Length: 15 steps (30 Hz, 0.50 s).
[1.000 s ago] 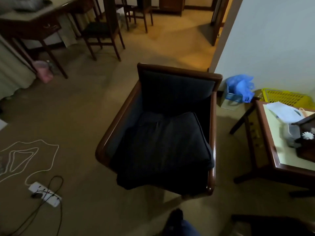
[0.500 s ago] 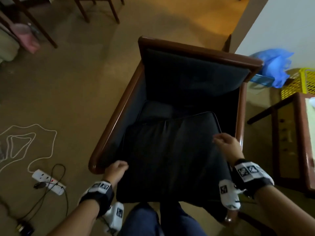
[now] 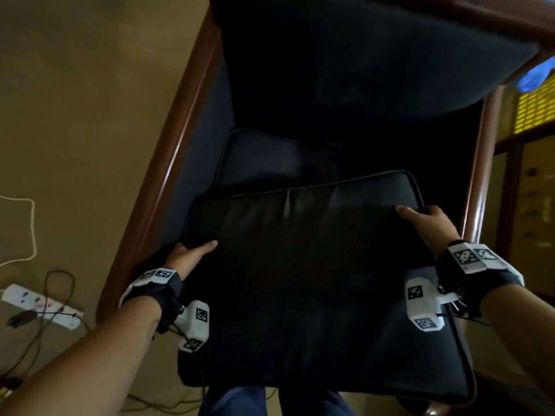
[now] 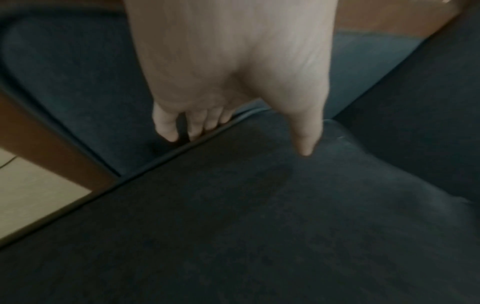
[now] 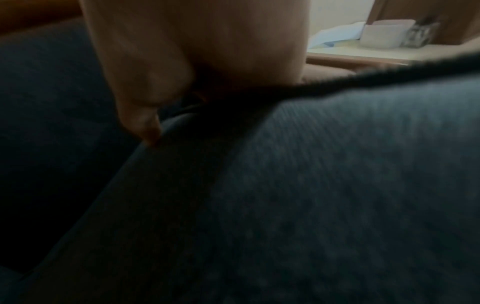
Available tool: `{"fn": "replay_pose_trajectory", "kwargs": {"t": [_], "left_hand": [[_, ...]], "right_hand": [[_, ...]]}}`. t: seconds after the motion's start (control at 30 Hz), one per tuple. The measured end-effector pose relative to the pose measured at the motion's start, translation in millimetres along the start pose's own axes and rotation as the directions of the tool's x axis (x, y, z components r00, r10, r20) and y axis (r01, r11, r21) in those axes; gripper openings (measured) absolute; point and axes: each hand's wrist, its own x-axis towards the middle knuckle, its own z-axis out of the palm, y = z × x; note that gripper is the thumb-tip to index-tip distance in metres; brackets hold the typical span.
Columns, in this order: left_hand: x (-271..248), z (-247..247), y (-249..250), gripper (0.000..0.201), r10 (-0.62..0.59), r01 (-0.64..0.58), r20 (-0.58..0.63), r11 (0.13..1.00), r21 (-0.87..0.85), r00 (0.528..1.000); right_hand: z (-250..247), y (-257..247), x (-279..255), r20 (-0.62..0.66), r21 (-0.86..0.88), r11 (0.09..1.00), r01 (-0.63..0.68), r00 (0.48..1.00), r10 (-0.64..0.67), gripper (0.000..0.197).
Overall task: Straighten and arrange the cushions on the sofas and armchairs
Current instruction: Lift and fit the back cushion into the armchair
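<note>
Our two bare forearms reach in from the lower corners of the head view, each wrist wrapped in a dark band carrying white marker tags. Our left hand (image 3: 187, 256), at lower left of centre, lays its thumb flat on top of the seat cushion (image 3: 315, 265) while the fingers (image 4: 179, 125) curl down over its piped edge, as the left wrist view shows. Our right hand (image 3: 426, 223), at right of centre, grips the cushion's far right corner, thumb on top and fingers wrapped behind. Our blue-trousered legs (image 3: 234, 400) show at the bottom edge.
</note>
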Motion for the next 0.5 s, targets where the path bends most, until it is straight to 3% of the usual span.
{"fn": "replay_pose_trajectory", "kwargs": {"t": [0.1,0.17,0.23,0.3,0.33,0.43,0.47,0.5], "left_hand": [[6.6,5.4,-12.4,0.082,0.020,-0.018,0.034,0.998,-0.056,0.999],[6.6,6.7,-21.1,0.089,0.041,-0.036,0.048,0.994,-0.106,0.998],[0.9,5.5,-22.1,0.091,0.041,-0.032,0.059,0.988,-0.150,0.997],[-5.3,3.0,-19.4,0.062,0.032,-0.019,0.061,0.980,-0.199,0.998],[-9.3,1.0,-16.6,0.063,0.017,-0.001,0.067,0.971,-0.238,0.998],[-8.2,-10.0,-18.1,0.114,0.028,0.002,0.079,0.935,-0.355,0.996],[-3.2,-15.6,-21.0,0.119,0.051,-0.022,0.062,0.920,-0.391,0.997],[-23.9,-22.0,-11.7,0.107,0.078,-0.048,0.055,0.906,-0.420,0.995]], "right_hand": [[5.6,18.0,15.9,0.021,0.118,0.993,-0.015,1.000,0.013,0.140],[6.5,23.5,18.7,0.040,0.142,0.989,-0.029,0.999,0.023,0.149],[3.4,19.5,9.0,0.074,0.163,0.985,-0.060,0.996,0.048,0.140],[-2.2,14.9,-6.2,0.098,0.217,0.973,-0.082,0.993,0.062,0.111],[-5.3,15.8,-10.6,0.110,0.253,0.964,-0.086,0.992,0.059,0.099],[-18.5,20.1,-31.6,0.120,0.342,0.937,-0.070,0.992,0.030,0.084],[-25.8,21.4,-42.4,0.112,0.397,0.917,-0.047,0.994,0.002,0.084],[-34.6,22.9,-55.6,0.099,0.467,0.884,-0.023,0.995,-0.026,0.087]]}}
